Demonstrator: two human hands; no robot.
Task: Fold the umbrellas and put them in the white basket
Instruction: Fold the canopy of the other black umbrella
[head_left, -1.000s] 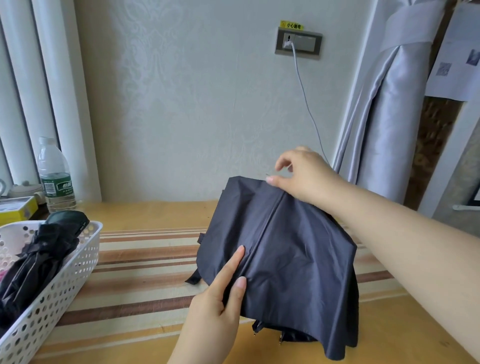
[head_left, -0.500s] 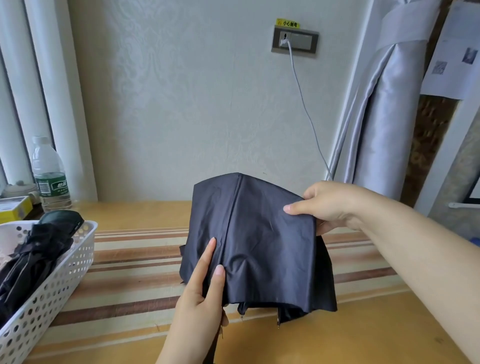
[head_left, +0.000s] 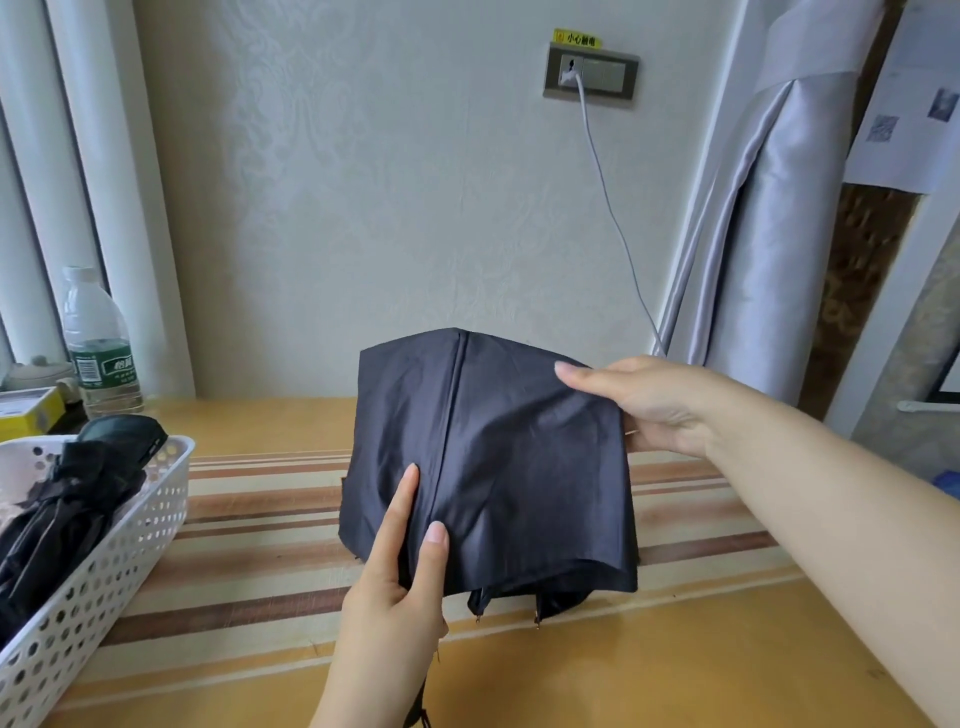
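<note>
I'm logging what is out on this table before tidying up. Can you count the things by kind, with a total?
Umbrellas: 2, a dark one held in both hands and a black one in the basket
Baskets: 1, white
Bottles: 1, clear with a green label
Boxes: 1, yellow, partly out of frame
Total: 5

We see bare table to the right of the basket. A folded umbrella fills part of the basket. A bottle stands behind it.
</note>
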